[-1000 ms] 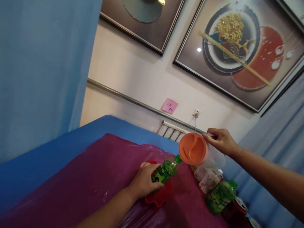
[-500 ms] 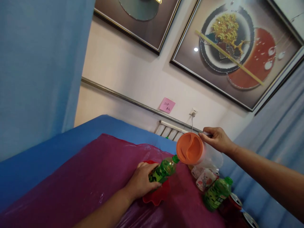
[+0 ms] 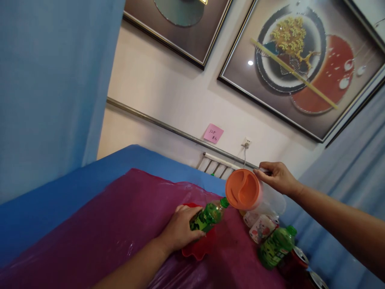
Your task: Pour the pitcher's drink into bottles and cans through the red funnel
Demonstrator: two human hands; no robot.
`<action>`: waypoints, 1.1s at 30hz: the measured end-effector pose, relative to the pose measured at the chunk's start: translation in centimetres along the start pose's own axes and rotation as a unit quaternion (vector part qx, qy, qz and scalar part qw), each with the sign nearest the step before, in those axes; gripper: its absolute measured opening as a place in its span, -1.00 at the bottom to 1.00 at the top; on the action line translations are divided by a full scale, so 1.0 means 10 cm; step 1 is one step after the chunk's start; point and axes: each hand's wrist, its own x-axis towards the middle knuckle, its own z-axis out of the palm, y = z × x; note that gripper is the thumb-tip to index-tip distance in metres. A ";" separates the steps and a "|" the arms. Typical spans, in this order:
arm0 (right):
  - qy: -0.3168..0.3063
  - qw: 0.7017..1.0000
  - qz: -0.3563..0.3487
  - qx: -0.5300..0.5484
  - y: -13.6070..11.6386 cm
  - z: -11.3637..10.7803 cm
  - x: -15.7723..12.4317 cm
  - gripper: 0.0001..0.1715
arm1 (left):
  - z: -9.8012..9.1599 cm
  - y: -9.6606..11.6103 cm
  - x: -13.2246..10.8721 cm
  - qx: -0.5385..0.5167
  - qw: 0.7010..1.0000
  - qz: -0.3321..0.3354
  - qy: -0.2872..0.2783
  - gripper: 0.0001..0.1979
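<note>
My left hand [image 3: 179,230] is wrapped round a green drink bottle [image 3: 209,214] with a green cap, which stands in a red scalloped bowl [image 3: 198,249] on the purple sheet [image 3: 120,224]. My right hand [image 3: 276,178] grips the handle of a clear plastic jug with an orange lid [image 3: 244,190]. The jug is tipped on its side, its lid facing me, just above and to the right of the bottle's cap.
A second green bottle [image 3: 275,247], a small white printed carton [image 3: 261,228] and drink cans [image 3: 296,261] stand at the right. The purple sheet lies over a blue cloth [image 3: 60,192]. Blue curtains hang left and right; framed pictures and a pink note [image 3: 213,133] are on the wall.
Nothing has visibly changed with the hands or objects; only the view shifted slightly.
</note>
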 end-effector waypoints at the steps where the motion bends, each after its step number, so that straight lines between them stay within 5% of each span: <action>1: 0.002 1.000 0.000 0.001 0.00 0.00 0.00 -0.43 | 0.00 0.00 0.00 0.000 1.000 0.001 0.001 -0.32; 33: 0.004 0.999 -0.020 -0.027 -0.03 -0.04 0.01 -0.41 | -0.02 0.03 -0.01 0.009 1.000 0.001 -0.010 -0.37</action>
